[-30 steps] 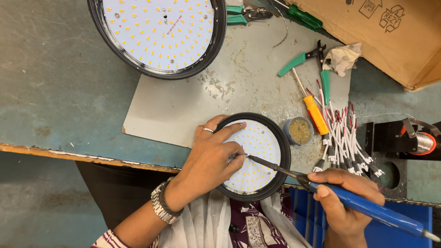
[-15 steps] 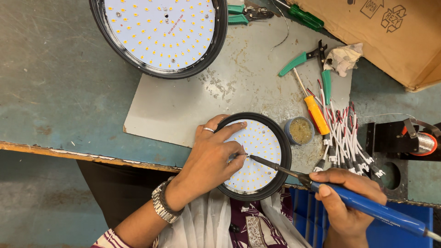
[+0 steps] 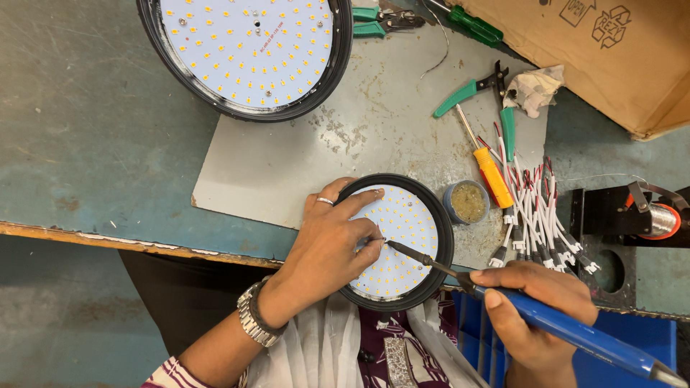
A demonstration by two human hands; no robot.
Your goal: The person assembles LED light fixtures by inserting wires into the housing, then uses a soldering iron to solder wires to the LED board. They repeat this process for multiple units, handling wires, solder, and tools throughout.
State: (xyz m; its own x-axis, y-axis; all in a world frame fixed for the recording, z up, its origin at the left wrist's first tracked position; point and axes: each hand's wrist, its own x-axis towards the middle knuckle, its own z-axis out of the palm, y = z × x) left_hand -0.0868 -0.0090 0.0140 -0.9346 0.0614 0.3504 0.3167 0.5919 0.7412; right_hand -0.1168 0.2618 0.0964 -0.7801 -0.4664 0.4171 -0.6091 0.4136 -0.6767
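A small round light panel, white with rows of yellow dots inside a black rim, lies at the bench's near edge. My left hand rests on its left side, fingers pinched at a spot near the panel's middle, a ring on one finger and a metal watch on the wrist. My right hand grips a blue-handled soldering iron; its dark tip meets the panel right at my left fingertips. I cannot tell whether the left fingers pinch a wire.
A large round light panel lies at the back. A small pot of flux, a yellow screwdriver, green-handled cutters, a bundle of red and white wires, a solder spool and a cardboard box sit to the right.
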